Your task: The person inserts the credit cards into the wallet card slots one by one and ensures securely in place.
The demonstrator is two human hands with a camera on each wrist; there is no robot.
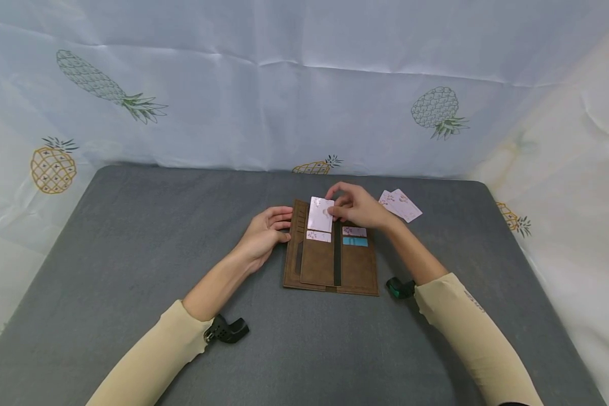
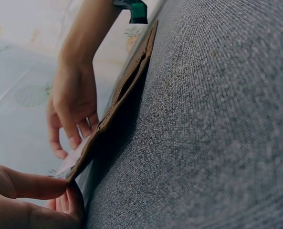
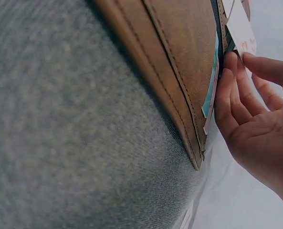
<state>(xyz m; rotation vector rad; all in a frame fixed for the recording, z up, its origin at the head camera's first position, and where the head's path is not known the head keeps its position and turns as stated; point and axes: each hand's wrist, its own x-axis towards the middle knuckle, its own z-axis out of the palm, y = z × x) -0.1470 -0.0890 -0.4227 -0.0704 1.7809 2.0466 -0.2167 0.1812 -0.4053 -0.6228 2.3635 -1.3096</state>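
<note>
A brown wallet lies spread open on the grey table. My left hand pinches its left edge between thumb and fingers; in the left wrist view that edge is lifted off the cloth. With thumb and fingers my right hand holds a pale flower-printed card at its right side, the card's lower end at the wallet's left-hand pockets. Just below it a second flowered card peeks from a slot. On the wallet's right side a pink card and a blue card show from their slots.
Loose flowered cards overlap on the table beyond my right forearm. Behind the grey table hangs a pale curtain printed with pineapples. A black wrist camera is strapped at my left sleeve, another camera at the right.
</note>
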